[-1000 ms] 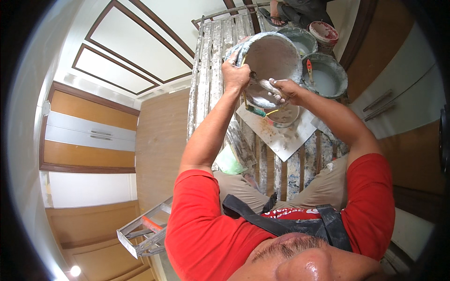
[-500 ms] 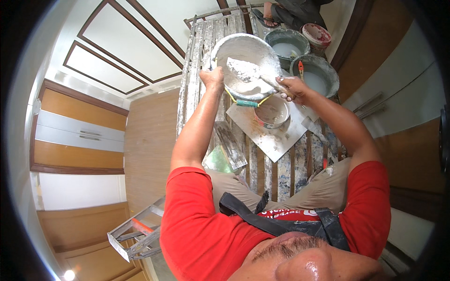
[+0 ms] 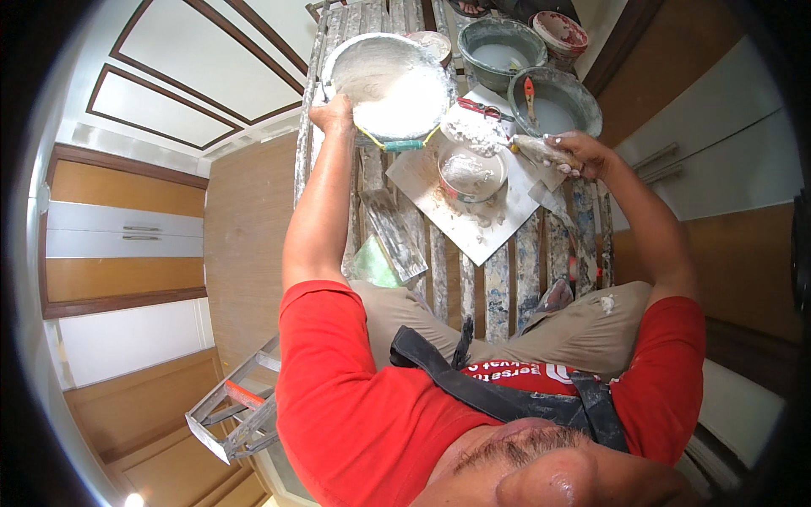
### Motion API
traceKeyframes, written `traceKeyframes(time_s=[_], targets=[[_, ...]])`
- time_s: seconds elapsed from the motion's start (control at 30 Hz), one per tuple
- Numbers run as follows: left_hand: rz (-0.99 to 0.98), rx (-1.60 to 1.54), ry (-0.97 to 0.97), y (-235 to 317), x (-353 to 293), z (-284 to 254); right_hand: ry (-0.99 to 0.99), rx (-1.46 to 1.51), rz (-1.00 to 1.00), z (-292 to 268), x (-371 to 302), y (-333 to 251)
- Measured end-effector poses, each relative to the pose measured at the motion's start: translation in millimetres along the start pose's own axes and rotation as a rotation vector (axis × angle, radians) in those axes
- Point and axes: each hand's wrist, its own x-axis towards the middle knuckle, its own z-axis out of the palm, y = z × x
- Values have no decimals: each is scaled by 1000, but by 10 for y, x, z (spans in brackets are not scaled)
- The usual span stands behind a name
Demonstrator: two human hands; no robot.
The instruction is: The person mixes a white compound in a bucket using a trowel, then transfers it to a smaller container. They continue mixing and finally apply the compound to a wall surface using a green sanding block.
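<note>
My left hand (image 3: 335, 114) grips the left rim of a large bucket (image 3: 342, 68). The bucket is tipped toward me, with white powder inside and its green-gripped wire handle hanging on my side. To the right, my right hand (image 3: 579, 155) is closed round the handle of a trowel (image 3: 528, 149). White powder (image 3: 473, 133) lies heaped on the trowel's blade. Just below the blade is a small round tub (image 3: 475, 197) holding whitish material. It rests on a white board (image 3: 486, 237) spotted with crumbs and brown stains.
Two dark buckets (image 3: 469, 35) (image 3: 594, 114) hold cloudy liquid; a red-handled brush (image 3: 530, 97) leans in the nearer one. A red-stained pail (image 3: 557, 44) stands behind. A wooden board (image 3: 394, 237) lies on the slatted platform (image 3: 498, 304). A stepladder (image 3: 241, 406) stands lower left. Another person's foot (image 3: 469, 7) shows at the top.
The loaded trowel has come out of the bucket and moved right, over the small tub. My left hand and the bucket have shifted slightly left.
</note>
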Motion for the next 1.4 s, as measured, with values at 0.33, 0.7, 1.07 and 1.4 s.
traceKeyframes(time_s=[0.33,0.7,1.07,1.4], targets=[[-56,-60,103,34,17,-164,411,-1370,-382,603,309,372],[-40,61,-68,210,-106,-111,355,-1176,-540,152,101,-272],[100,188,-280,201,-202,-92,384,-1228,-800,716,254,-697],[90,25,-549,506,-575,12,669,-1478,-825,1329,953,-557]])
